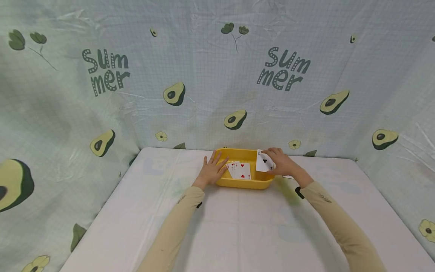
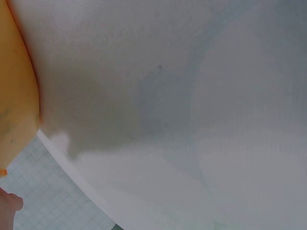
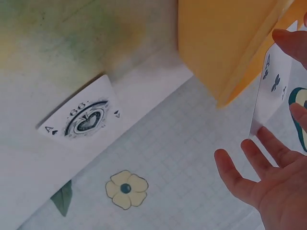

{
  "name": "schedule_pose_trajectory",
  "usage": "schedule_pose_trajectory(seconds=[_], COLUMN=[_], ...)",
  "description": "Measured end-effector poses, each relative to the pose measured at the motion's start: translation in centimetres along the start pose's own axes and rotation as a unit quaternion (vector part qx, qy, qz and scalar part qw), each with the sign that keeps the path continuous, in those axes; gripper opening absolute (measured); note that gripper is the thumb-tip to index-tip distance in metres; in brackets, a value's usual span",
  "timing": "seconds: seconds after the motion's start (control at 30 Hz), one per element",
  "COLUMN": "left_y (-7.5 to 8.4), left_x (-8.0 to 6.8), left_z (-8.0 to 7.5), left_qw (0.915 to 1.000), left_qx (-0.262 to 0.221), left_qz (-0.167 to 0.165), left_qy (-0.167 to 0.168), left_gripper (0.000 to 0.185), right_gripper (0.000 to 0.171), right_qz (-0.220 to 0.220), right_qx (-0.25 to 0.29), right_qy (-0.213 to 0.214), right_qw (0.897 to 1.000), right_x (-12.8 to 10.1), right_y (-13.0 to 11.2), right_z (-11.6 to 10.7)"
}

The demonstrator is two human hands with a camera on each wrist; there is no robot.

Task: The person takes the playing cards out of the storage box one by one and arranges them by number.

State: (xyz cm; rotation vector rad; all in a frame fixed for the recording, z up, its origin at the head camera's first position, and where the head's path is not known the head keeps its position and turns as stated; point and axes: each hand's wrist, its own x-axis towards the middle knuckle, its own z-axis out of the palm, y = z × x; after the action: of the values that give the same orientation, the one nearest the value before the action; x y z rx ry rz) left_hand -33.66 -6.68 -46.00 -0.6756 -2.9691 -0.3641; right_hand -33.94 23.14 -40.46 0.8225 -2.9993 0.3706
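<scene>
A yellow plastic tray (image 1: pixel 242 184) stands near the table's far edge. Inside it lie overlapping playing cards (image 1: pixel 242 172) with red hearts, face up. My left hand (image 1: pixel 209 173) rests over the tray's left rim, its fingers spread and straight; the left wrist view catches only a fingertip (image 2: pixel 10 205) beside the tray wall. Over the tray's right end, my right hand (image 1: pixel 283 163) pinches an ace of clubs (image 1: pixel 263 161) between thumb and fingers, the card tilted upright. To the right of the tray, an ace of spades (image 3: pixel 88 115) lies face up on the table.
A white-covered table (image 1: pixel 238 226) spreads in front of and beside the tray. Behind it hangs a pale curtain (image 1: pixel 204 124) printed with avocados, flowers and lettering. The ace of spades lies close to the table's far edge.
</scene>
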Motion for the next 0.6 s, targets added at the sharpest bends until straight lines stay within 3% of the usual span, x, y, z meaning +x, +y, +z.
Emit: schedule_pose_trajectory(seconds=[0.6], left_y=[0.0], left_x=[0.0], left_z=[0.0], left_qw=[1.0000], left_qx=[-0.001], left_qz=[-0.003], left_qy=[0.004], left_gripper=[0.047], right_gripper=[0.078], right_qz=[0.014], right_qx=[-0.009], right_qy=[0.019], right_qw=[1.000], right_x=[-3.0], right_y=[4.1], right_z=[-1.3])
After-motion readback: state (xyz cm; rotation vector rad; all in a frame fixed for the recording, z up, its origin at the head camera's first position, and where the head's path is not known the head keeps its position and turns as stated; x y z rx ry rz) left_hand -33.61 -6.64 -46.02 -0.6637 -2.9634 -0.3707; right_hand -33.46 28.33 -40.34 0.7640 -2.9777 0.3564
